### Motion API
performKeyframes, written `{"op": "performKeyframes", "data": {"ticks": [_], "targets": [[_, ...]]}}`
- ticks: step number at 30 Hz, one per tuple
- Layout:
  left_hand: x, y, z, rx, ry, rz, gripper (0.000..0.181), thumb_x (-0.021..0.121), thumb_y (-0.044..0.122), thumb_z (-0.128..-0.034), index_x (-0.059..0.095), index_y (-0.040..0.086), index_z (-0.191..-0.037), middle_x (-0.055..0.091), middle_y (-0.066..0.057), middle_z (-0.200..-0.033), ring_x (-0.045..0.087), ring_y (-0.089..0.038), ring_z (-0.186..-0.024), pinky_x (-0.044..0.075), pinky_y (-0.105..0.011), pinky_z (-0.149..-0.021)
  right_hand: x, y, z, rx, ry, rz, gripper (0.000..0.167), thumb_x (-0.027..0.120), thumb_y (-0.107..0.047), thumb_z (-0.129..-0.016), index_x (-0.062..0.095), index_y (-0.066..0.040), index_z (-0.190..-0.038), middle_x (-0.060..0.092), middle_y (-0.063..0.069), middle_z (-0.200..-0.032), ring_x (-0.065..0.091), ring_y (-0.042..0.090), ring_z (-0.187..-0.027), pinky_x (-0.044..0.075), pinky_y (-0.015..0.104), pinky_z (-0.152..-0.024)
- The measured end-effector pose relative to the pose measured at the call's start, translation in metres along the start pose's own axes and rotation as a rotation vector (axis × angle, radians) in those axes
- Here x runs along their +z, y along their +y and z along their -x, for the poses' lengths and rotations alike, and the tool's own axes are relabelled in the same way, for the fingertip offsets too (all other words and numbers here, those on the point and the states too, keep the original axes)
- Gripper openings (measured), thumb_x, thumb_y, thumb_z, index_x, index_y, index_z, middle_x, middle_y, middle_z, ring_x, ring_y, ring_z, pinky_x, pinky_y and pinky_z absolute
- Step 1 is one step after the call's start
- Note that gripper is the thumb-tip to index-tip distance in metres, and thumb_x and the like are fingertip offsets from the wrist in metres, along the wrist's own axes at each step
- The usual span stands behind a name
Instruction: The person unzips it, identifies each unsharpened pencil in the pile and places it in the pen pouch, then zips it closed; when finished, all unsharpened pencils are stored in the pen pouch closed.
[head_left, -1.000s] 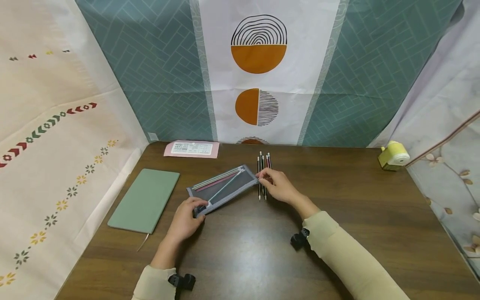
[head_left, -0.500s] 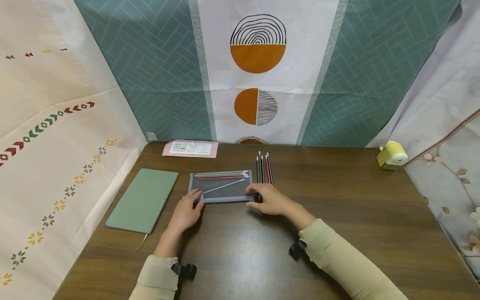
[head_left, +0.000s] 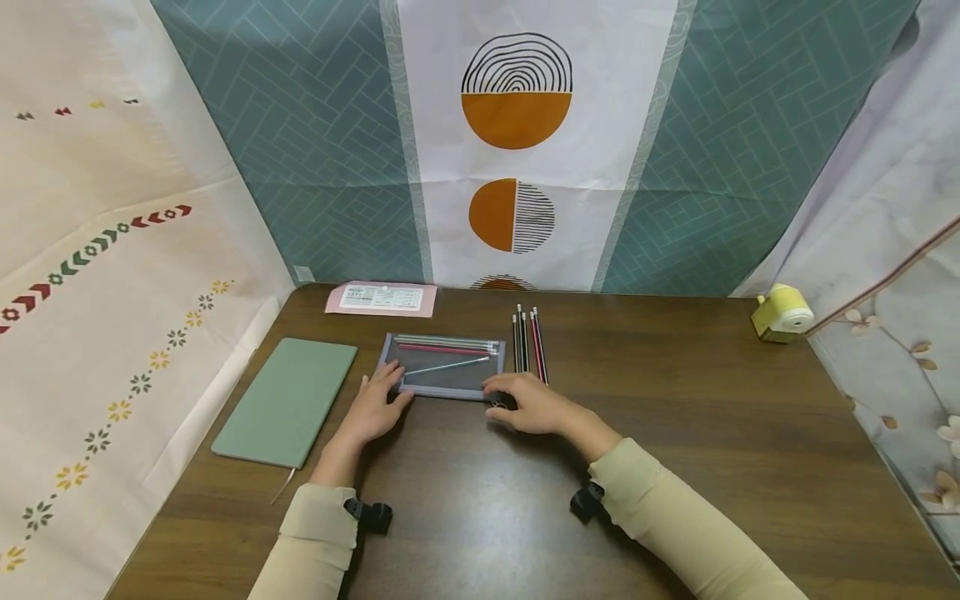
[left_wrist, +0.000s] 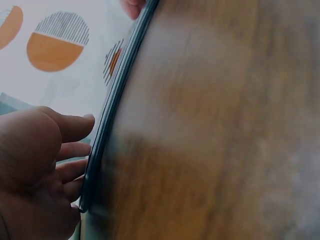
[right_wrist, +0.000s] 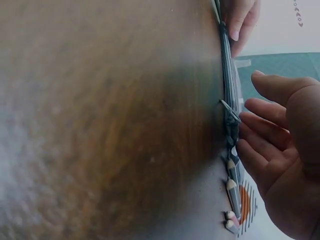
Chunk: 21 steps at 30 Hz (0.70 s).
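Observation:
A grey see-through mesh pencil case [head_left: 457,380] with a zipper lies flat on the table, with several pencils [head_left: 442,342] along its far side and one pale blue pencil [head_left: 446,365] slanting across its middle. My left hand [head_left: 375,410] rests its fingertips on the case's left front corner, fingers relaxed. My right hand [head_left: 536,406] is at the right front corner, beside the zipper's end; in the right wrist view its thumb stands apart from the loosely bent fingers, and a zipper pull [right_wrist: 229,111] shows close to them. Several loose pencils [head_left: 522,342] lie right of the case, their near ends partly hidden behind the right hand.
Left of the case lies a green notebook [head_left: 288,400] with a ribbon. A pink packet with a white label [head_left: 382,297] is at the table's back edge. A yellow pencil sharpener [head_left: 782,315] stands at the far right of the brown wooden table [head_left: 675,375].
The pencil case was tilted between both hands and now lies level, squared to the table edge. The right hand let go of its far right corner and came down to the front corner.

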<state>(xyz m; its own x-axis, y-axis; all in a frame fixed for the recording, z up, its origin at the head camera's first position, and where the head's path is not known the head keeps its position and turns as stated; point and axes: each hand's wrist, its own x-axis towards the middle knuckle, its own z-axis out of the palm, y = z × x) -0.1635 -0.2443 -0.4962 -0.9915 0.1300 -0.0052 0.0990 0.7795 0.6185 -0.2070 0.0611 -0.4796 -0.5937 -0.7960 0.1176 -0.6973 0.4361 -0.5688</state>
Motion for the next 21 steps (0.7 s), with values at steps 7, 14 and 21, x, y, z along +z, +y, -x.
{"op": "performKeyframes", "data": {"ticks": [7,14,21], "targets": [[0.006,0.003,0.001,0.019,0.075,-0.036,0.054,0.063,0.021,-0.1007,0.048,-0.007,-0.145,0.038,-0.026,-0.156,0.025,-0.047,-0.147,0.005,-0.072,-0.116,-0.003,0.004,0.006,0.019,0.093,-0.068,0.039,0.070,-0.019,-0.097,0.062,0.002,-0.130,0.067,0.013,-0.127,0.063,0.027,-0.119,0.051,0.045,-0.102],[0.008,0.016,0.004,0.061,0.134,-0.088,0.055,0.066,0.026,-0.0990,0.051,0.000,-0.145,0.044,-0.022,-0.153,0.034,-0.044,-0.144,0.014,-0.070,-0.117,-0.010,0.007,0.018,0.153,0.295,-0.071,0.049,0.072,-0.021,-0.096,0.058,0.003,-0.136,0.065,0.015,-0.132,0.059,0.031,-0.124,0.047,0.049,-0.106],[0.007,0.035,0.009,0.116,0.152,-0.143,0.059,0.067,0.033,-0.0982,0.051,0.003,-0.146,0.048,-0.020,-0.150,0.040,-0.039,-0.141,0.029,-0.070,-0.112,-0.022,0.010,0.038,0.316,0.473,0.012,0.055,0.072,-0.032,-0.095,0.057,-0.001,-0.138,0.060,0.018,-0.138,0.055,0.036,-0.129,0.044,0.055,-0.108]]}}
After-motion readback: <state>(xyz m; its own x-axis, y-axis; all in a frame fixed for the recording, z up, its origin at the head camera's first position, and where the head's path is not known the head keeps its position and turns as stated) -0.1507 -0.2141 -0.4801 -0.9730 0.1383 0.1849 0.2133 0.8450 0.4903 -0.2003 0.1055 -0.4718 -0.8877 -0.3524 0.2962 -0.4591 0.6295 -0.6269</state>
